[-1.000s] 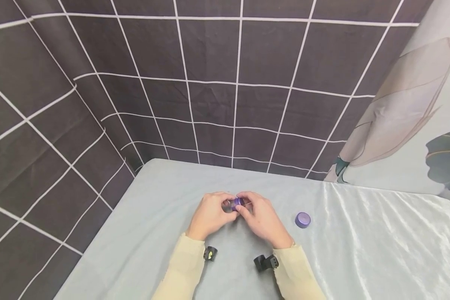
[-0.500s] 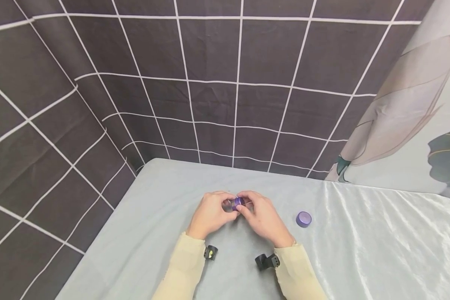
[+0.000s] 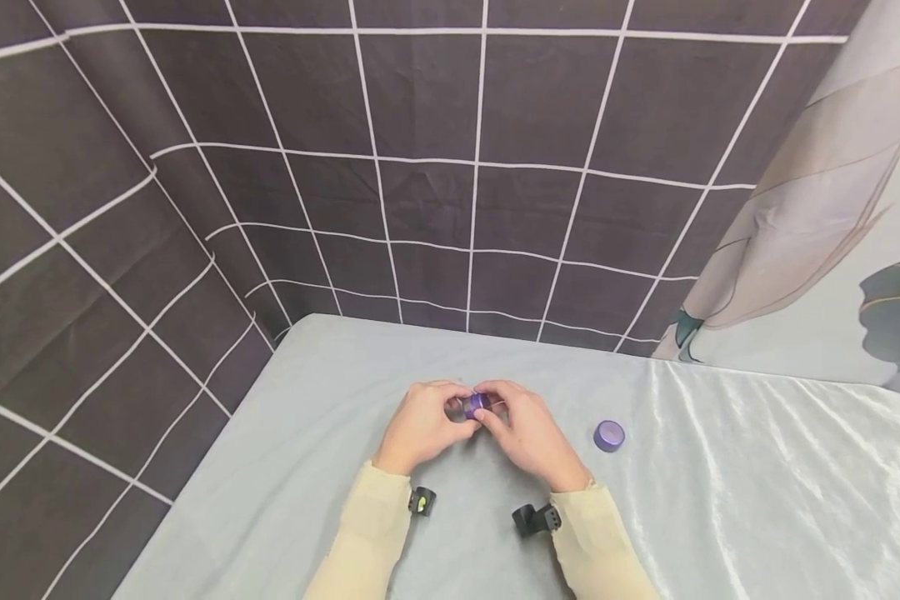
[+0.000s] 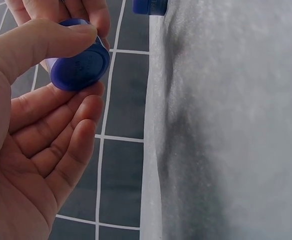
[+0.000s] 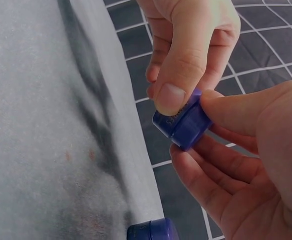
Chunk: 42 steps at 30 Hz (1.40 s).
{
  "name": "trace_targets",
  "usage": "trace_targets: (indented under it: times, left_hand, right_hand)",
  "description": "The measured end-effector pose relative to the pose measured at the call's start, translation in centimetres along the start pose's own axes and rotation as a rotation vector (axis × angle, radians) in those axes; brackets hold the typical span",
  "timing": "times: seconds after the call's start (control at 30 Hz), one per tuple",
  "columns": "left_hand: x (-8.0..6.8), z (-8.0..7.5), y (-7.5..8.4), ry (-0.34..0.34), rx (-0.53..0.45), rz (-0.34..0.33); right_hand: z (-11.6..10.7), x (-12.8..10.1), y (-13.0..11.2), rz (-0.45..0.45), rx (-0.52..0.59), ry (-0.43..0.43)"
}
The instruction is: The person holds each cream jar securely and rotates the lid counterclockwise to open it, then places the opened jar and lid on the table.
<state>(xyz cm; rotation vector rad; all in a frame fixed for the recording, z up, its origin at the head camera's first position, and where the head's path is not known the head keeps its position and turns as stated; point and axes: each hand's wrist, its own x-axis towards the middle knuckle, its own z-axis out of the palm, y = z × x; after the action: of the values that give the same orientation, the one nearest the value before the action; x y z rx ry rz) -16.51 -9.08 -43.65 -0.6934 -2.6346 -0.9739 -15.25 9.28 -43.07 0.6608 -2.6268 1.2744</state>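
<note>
Over a pale satin-covered worktop (image 3: 720, 500), both hands, left hand (image 3: 420, 427) and right hand (image 3: 527, 433), are still pinching a small round purple plastic jar (image 3: 475, 405), unchanged, while another purple jar (image 3: 608, 435) is resting nearby.

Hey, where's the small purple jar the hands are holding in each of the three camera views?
Head view: the small round purple jar sits centre, pinched between the left hand and right hand.
Left wrist view: upper left, its flat end facing the camera.
Right wrist view: centre right, seen side-on.
Shared landmark: the second purple jar on the pale grey cloth.
</note>
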Motion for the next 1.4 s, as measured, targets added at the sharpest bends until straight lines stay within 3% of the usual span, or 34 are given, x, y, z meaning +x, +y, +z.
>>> trace_targets:
  times: [1.4]
  left_hand:
    - [-0.07, -0.10, -0.20, -0.017, -0.015, -0.006]
  right_hand:
    - [-0.26, -0.11, 0.30, -0.095, 0.010, -0.014]
